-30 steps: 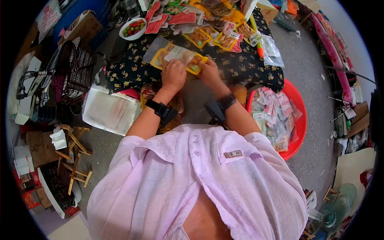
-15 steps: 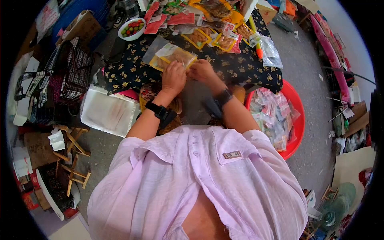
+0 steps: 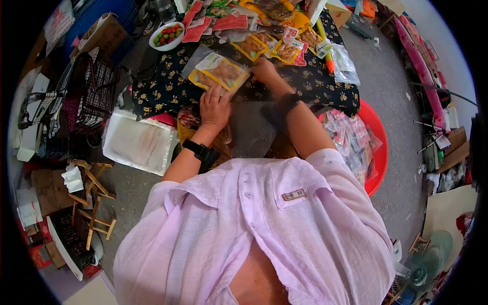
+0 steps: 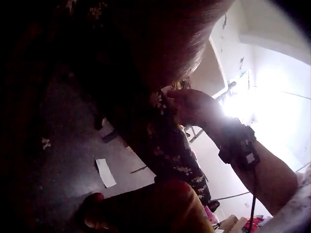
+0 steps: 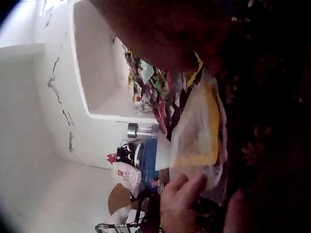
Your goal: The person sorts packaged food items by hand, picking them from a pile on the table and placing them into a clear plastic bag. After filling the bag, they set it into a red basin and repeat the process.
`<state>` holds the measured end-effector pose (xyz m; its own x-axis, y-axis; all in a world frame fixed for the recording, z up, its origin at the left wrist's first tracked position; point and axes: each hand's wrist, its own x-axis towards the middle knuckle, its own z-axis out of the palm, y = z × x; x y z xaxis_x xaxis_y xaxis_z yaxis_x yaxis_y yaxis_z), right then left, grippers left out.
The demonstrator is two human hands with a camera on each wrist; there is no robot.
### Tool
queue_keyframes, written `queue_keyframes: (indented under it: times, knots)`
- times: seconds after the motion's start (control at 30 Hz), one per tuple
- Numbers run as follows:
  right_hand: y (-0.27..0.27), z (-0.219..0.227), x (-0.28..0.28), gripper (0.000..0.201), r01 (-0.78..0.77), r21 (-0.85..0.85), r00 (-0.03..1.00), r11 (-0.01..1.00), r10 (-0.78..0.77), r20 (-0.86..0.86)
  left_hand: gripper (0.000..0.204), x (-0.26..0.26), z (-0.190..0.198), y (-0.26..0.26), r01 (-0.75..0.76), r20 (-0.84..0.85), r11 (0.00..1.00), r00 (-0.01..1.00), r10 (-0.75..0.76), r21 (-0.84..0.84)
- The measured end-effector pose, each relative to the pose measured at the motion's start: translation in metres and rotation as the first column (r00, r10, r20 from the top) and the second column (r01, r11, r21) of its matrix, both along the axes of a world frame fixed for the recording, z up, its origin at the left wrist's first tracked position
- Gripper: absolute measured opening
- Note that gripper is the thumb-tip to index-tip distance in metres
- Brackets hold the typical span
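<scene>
Two overlapping clear plastic food packs point(image 3: 223, 71), with yellow borders, brownish contents and a pale label strip, lie near the front of the table. My left hand point(image 3: 215, 108) rests its fingers on their near edge, the fingers fairly straight. In the right wrist view, fingers of that left hand point(image 5: 182, 204) touch the filmy pack point(image 5: 197, 138). Beyond the packs' right corner is my right hand point(image 3: 267, 72), close to another yellow-bordered pack point(image 3: 249, 48). Its fingertips are hidden from above, and in the left wrist view the right hand point(image 4: 194, 108) is dark.
More packs point(image 3: 287, 51) and red packets point(image 3: 231, 24) lie toward the back of the dark flowered tablecloth point(image 3: 315, 86). A white bowl of small fruit point(image 3: 168, 38) stands at the back left. On the floor at right is a red tub point(image 3: 380, 168) of packets; at left, a silvery sheet point(image 3: 137, 140).
My right hand has left the packs' near right corner and moved forward. My left hand has drawn back slightly to their near edge. The packs now show both yellow-bordered sections, one overlapping the other.
</scene>
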<state>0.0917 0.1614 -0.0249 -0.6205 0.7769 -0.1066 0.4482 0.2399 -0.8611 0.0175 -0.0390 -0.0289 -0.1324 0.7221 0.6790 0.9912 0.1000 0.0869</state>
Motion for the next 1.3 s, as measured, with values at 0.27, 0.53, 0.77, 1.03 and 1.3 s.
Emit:
queue_keyframes:
  times: [0.27, 0.53, 0.77, 1.03, 1.3]
  knots:
    - [0.008, 0.012, -0.007, 0.016, -0.219, 0.089, 0.972, 0.972, 0.209, 0.106, 0.014, -0.015, 0.002, 0.000, 0.039, 0.101, 0.995, 0.994, -0.029, -0.095]
    - [0.005, 0.079, 0.008, 0.007, -0.393, -0.569, 0.778, 0.722, -0.068, -0.624, 0.007, -0.035, 0.080, 0.004, 0.139, 0.471, 0.961, 0.849, -0.240, 0.239]
    - [0.001, 0.114, 0.032, 0.011, -0.567, -0.523, 0.563, 0.637, -0.164, -0.810, 0.010, -0.040, 0.127, 0.010, 0.340, 0.824, 0.824, 0.192, -0.533, 0.454]
    - [-0.061, 0.141, 0.118, 0.022, -0.019, -0.013, 0.908, 1.000, 0.011, -0.418, 0.007, 0.006, 0.144, -0.004, 0.544, 0.859, 0.679, -0.179, -0.480, 0.493]
    - [-0.112, 0.137, 0.150, 0.029, -0.437, 0.387, 0.859, 0.812, 0.505, -0.090, 0.005, 0.035, 0.130, -0.012, 0.588, 0.885, 0.661, -0.338, -0.322, 0.465]
